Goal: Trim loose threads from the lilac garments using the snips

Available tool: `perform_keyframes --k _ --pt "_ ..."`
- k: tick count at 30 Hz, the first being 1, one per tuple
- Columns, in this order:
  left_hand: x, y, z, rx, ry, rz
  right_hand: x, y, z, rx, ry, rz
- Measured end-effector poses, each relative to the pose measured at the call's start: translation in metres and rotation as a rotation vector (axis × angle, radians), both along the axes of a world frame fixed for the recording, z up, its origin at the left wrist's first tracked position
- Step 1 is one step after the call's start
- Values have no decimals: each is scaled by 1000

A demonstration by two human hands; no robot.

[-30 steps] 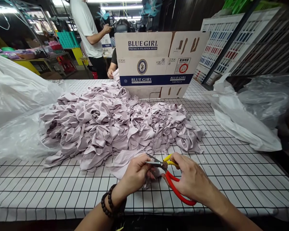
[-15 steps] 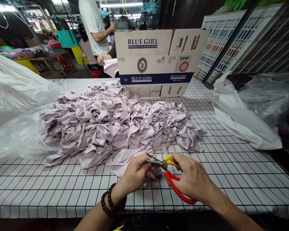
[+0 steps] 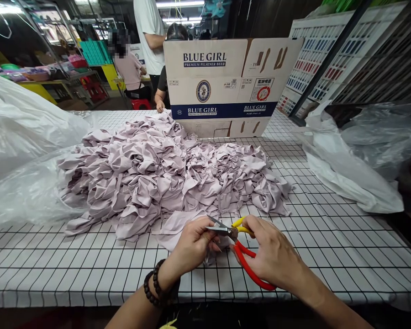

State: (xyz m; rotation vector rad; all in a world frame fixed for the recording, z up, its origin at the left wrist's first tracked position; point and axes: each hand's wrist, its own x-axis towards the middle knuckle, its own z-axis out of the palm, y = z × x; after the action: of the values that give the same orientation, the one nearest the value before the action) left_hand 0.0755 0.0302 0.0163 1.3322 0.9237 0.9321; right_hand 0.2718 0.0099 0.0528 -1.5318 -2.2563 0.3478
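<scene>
My right hand (image 3: 272, 249) grips a pair of scissors (image 3: 248, 262) with one red and one yellow handle. Their blades point left, slightly parted, right at the fingertips of my left hand (image 3: 197, 242). That hand is closed in a pinch on a pale mauve fabric piece (image 3: 176, 228), part of which lies flat on the table. What exactly sits between the blades is too small to make out. Just beyond both hands spreads a large heap of crumpled mauve fabric pieces (image 3: 150, 169).
The table has a white cloth with a black grid (image 3: 329, 246). A "Blue Girl" cardboard box (image 3: 222, 87) stands behind the heap. Clear plastic bags (image 3: 27, 137) lie at left, a white plastic bag (image 3: 349, 169) at right. Across the table, a person's hand (image 3: 160, 107) rests near the heap.
The scissor blades have drawn slightly closer together at my left fingertips. Across the table, the standing person has shifted right and the fabric held there has gone from view.
</scene>
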Motion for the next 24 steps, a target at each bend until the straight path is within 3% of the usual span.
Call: perform_keyframes --k 24 --pt "1 -4 3 -1 -42 -17 -1 -1 3 12 -42 -27"
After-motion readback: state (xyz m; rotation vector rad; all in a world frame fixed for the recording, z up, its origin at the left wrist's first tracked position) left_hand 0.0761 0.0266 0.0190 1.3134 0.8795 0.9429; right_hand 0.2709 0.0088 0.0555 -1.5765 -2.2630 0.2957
